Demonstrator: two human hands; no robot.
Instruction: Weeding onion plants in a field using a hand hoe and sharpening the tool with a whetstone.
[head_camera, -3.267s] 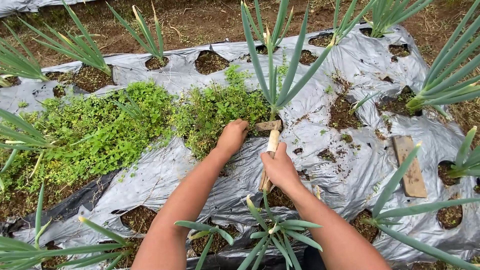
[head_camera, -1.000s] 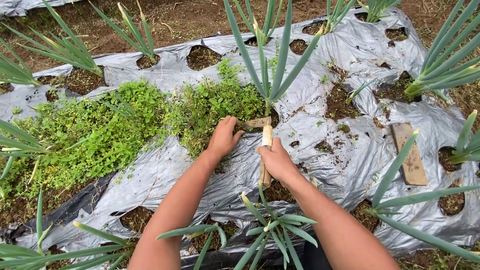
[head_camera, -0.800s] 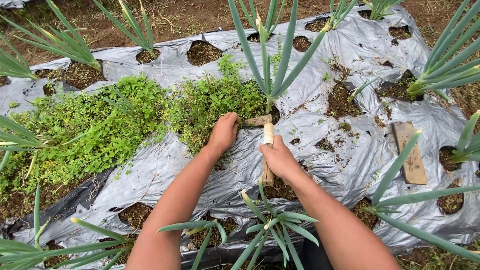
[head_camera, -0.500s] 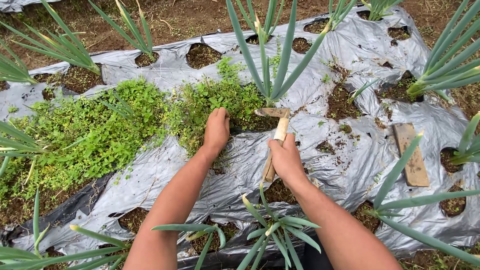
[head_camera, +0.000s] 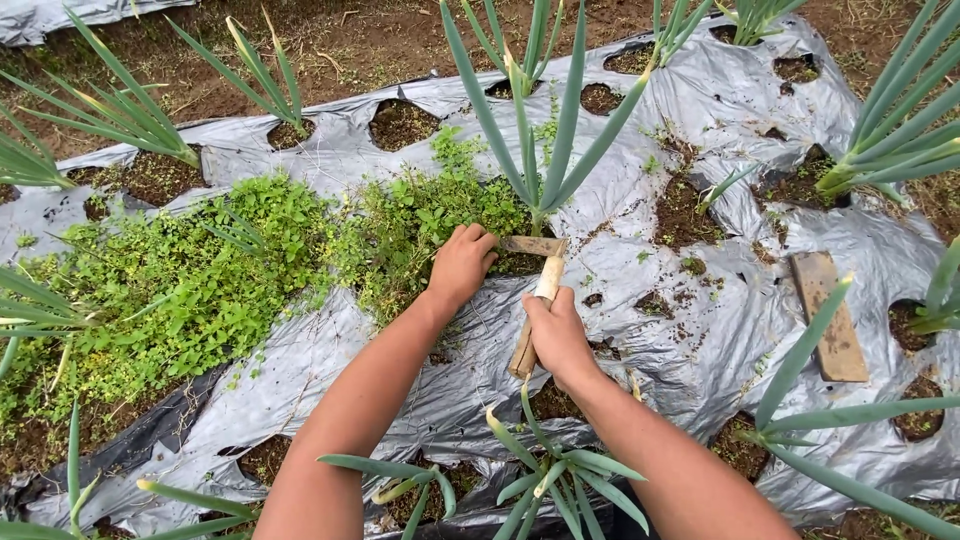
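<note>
Item: hand hoe (head_camera: 535, 300), pale wooden handle with a short flat blade set crosswise at its far end. Location: on the grey plastic mulch sheet (head_camera: 680, 340), blade at the base of a green onion plant (head_camera: 540, 130). Handling, as judged: light, rigid, rough-gripped; best held mid-handle, clear of the blade. Right hand (head_camera: 558, 335): closed round the handle. Left hand (head_camera: 462, 265): fingers curled into the low leafy weeds (head_camera: 400, 225), which look soft and easily torn. Nearby: a flat wooden piece (head_camera: 830, 315).
</note>
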